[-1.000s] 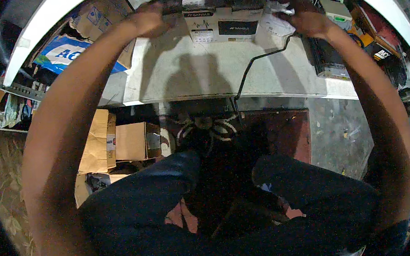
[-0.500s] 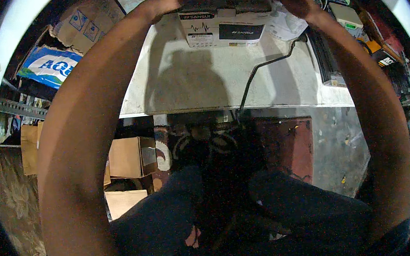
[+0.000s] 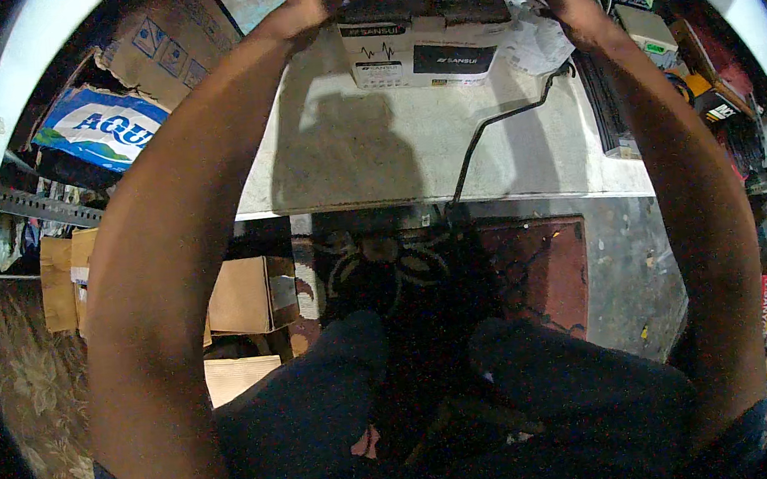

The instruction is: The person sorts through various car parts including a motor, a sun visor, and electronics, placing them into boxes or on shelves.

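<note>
Inward comes the left hand [image 3: 315, 6], closer to the box than a second ago, while the right hand [image 3: 572, 7] has shifted off the crumpled white plastic [image 3: 536, 45] toward the far side. Count them up: one white-and-black printed cardboard box [image 3: 430, 55] at the far middle of the bench [image 3: 348, 155], one dark bulky thing [image 3: 421, 5] right above it, its shape lost in shadow, one piece of that plastic just right of the box, and one thin bent black rod [image 3: 497, 120] running from the plastic to the near edge.

Now the hands, two of them: the left at the dark thing's left end, the right at its right end, just behind the plastic. Fingers run into shadow; how far open they are, or whether either grips, cannot be told.

Pale bench top, with a broad shadow across it. One brown cardboard carton [image 3: 167, 52] and one blue-and-white carton [image 3: 96, 129] stand at left; one beige device with a green display [image 3: 645, 34] sits at right. Below, a dark red patterned mat [image 3: 543, 270] lies on the grey floor [image 3: 627, 271].
</note>
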`<state>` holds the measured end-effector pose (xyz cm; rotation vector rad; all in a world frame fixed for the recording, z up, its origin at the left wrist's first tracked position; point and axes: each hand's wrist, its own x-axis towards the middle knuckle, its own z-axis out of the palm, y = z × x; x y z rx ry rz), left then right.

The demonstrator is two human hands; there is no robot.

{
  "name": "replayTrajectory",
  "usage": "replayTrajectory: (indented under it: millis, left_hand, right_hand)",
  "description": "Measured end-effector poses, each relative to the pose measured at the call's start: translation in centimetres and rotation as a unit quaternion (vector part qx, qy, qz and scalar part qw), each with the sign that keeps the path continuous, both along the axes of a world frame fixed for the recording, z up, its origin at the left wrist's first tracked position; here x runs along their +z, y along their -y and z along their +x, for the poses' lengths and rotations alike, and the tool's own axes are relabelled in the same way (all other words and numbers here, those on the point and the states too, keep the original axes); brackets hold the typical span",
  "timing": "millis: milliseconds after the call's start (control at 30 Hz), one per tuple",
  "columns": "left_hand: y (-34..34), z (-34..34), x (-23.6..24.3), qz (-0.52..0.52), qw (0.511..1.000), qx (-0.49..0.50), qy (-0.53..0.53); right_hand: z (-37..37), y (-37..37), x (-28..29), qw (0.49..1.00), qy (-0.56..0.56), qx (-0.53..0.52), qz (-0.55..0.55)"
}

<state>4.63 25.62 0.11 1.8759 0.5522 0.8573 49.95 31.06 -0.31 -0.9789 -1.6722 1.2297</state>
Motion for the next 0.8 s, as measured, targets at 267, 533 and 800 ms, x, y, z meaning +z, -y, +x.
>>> replayTrajectory:
  millis: [267, 533, 800]
  left_hand:
    - [0.1, 2.8, 0.4, 0.044, 0.993, 0.039, 0.101]
    - [-0.1, -3.3, -1.1, 0.159, 0.969, 0.184, -0.037]
    - [-1.8, -7.0, -0.7, -0.092, 0.912, 0.379, 0.125]
  right_hand:
    - [2.9, -0.6, 0.6, 0.995, 0.039, -0.069, -0.062]
    - [-9.4, 5.6, 4.2, 0.979, -0.091, -0.146, -0.106]
    - [-7.5, 1.8, 1.8, 0.99, -0.124, -0.05, -0.037]
